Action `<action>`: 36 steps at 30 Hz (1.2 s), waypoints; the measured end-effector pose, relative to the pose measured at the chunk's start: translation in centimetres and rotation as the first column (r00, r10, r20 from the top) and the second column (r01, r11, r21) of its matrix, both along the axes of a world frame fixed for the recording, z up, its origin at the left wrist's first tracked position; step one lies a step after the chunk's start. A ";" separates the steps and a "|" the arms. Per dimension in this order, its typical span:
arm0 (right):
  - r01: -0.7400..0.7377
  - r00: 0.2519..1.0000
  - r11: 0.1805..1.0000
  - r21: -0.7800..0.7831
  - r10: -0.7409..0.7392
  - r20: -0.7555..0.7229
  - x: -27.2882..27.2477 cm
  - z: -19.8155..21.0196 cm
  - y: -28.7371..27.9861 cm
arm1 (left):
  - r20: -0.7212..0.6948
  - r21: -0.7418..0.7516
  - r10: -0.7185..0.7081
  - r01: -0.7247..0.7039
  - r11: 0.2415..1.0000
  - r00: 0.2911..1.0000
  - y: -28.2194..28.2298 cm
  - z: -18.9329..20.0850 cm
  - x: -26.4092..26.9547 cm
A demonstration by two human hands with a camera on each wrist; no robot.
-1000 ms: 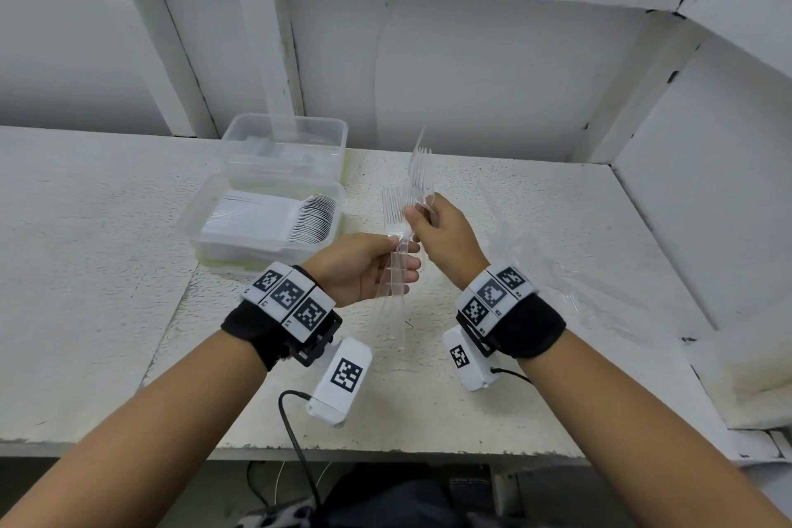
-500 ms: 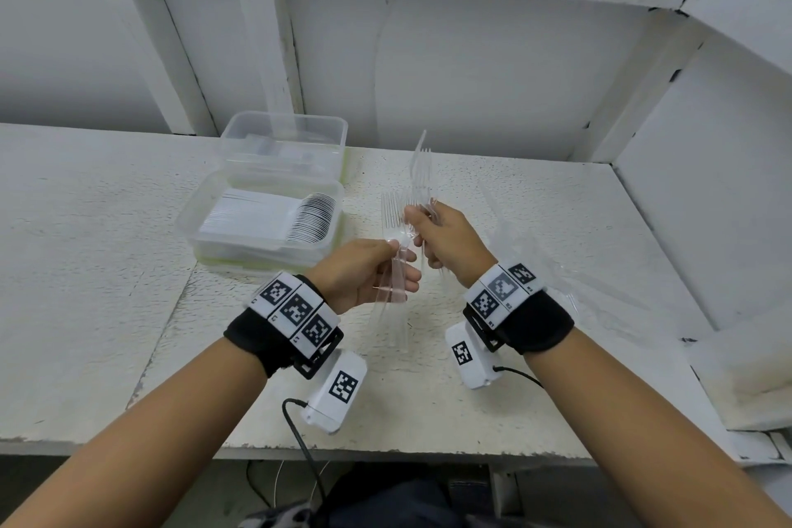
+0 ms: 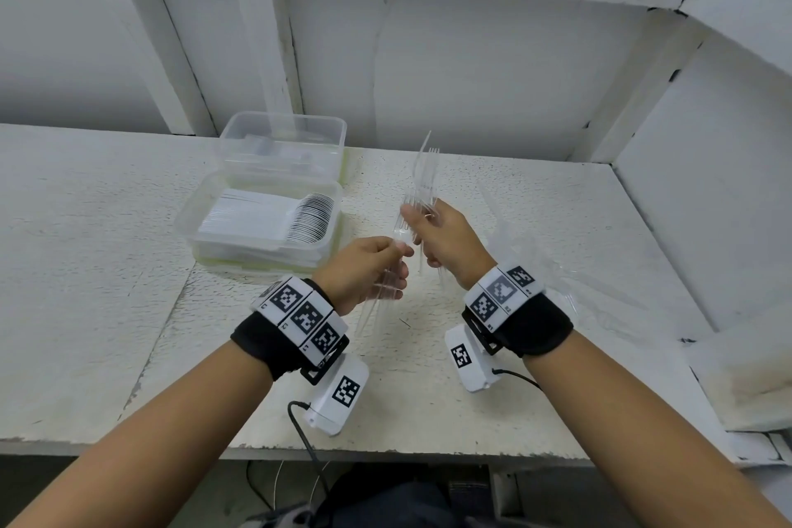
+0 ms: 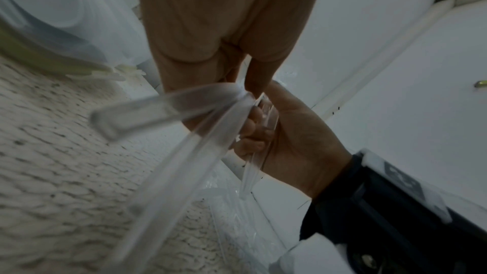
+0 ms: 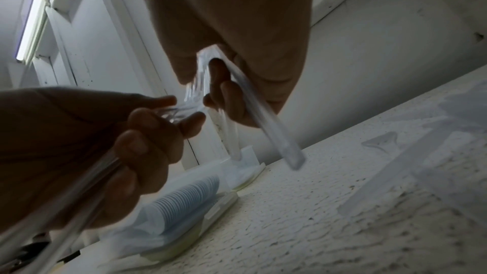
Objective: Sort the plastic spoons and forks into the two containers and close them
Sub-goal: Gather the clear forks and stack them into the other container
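Both hands hold clear plastic forks above the white table (image 3: pixel 85 270). My left hand (image 3: pixel 373 270) grips a bunch of forks (image 3: pixel 377 296) by the necks, handles (image 4: pixel 163 111) pointing down toward me. My right hand (image 3: pixel 445 244) grips another bunch of forks (image 3: pixel 426 180), tines up, handles (image 5: pixel 266 120) slanting down. The two hands nearly touch. At back left, an open clear container (image 3: pixel 261 227) holds a neat row of white spoons (image 3: pixel 308 219). Behind it stands a second clear container (image 3: pixel 283 141); its contents are hard to make out.
Crumpled clear plastic wrapping (image 3: pixel 535 266) lies on the table to the right of my right hand. A white wall with beams closes off the back and the right side. The table's front edge (image 3: pixel 385 452) runs below my wrists.
The left hand has shifted slightly left and down with its forks, and the right hand has tilted its bunch a little. Both grips are unchanged.
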State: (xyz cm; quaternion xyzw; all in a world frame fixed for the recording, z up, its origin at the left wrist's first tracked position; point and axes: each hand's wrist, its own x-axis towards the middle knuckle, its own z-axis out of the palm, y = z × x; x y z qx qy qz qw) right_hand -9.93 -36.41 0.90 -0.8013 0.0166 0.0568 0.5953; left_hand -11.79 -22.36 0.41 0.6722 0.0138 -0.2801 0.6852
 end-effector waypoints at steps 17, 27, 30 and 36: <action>0.008 0.999 0.970 0.241 0.000 -0.034 0.9 -0.2 -1.3 | -0.213 -0.324 -0.057 -0.016 0.946 0.975 1.3 1.0 0.1; 0.043 0.999 0.966 0.256 -0.036 -0.032 1.1 -0.5 -1.3 | -0.144 -0.227 -0.009 -0.024 0.973 0.989 0.7 1.2 0.0; 0.062 0.998 0.975 0.215 -0.059 -0.021 1.1 -0.6 -0.8 | -0.170 -0.232 -0.004 -0.036 0.972 0.986 0.2 1.5 -0.3; 0.052 0.998 0.983 0.176 -0.055 0.014 0.8 -0.5 -0.1 | -0.166 -0.198 0.016 -0.049 0.979 0.986 -0.2 1.3 -0.5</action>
